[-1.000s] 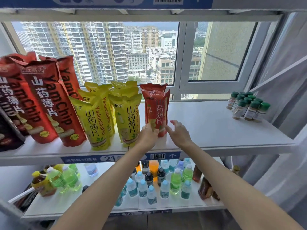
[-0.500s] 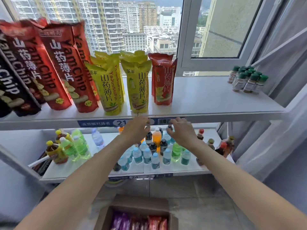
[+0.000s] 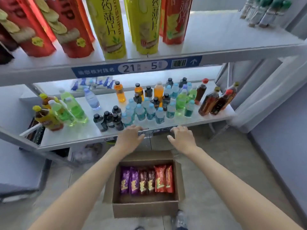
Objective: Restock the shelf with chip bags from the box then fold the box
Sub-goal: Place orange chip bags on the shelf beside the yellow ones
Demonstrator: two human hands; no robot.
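Head cam, looking down past shelf front. Both arms extended fwd, palms down, nothing held. L hand [image 3: 131, 136] and R hand [image 3: 182, 136] are level w/ each other in front of the lower shelf [image 3: 69, 136] edge, well apart, fingers loosely bent and slightly spread; whether fingertips touch the shelf edge: can't tell, motion blur. Cardboard box [image 3: 146, 208] sits on floor below the hands, between the forearms, flaps open. Inside: one row of chip bags lying flat, side by side – 2 purple bags [image 3: 129, 180] at left, 2 dark red bags [image 3: 147, 181] mid, 2 bright red bags [image 3: 164, 179] at right. Row fills the far part of the box; near part shows bare cardboard. Upper shelf [image 3: 224, 42] carries standing chip bags: large red bags [image 3: 66, 27] at left, yellow bags [image 3: 109, 30] mid, red bags [image 3: 176, 20] just right of the yellow; tops cut off by frame. Small jars w/ green caps [image 3: 264, 12] at far right of the same shelf, well apart from the bags. Blue label strip [image 3: 137, 67] on upper shelf front edge reads 21 and 5, w/ barcode. Lower shelf holds many drink bottles [image 3: 149, 103], clustered mid, more at both ends. A shoe [image 3: 181, 219] shows just beside the box's near right corner.
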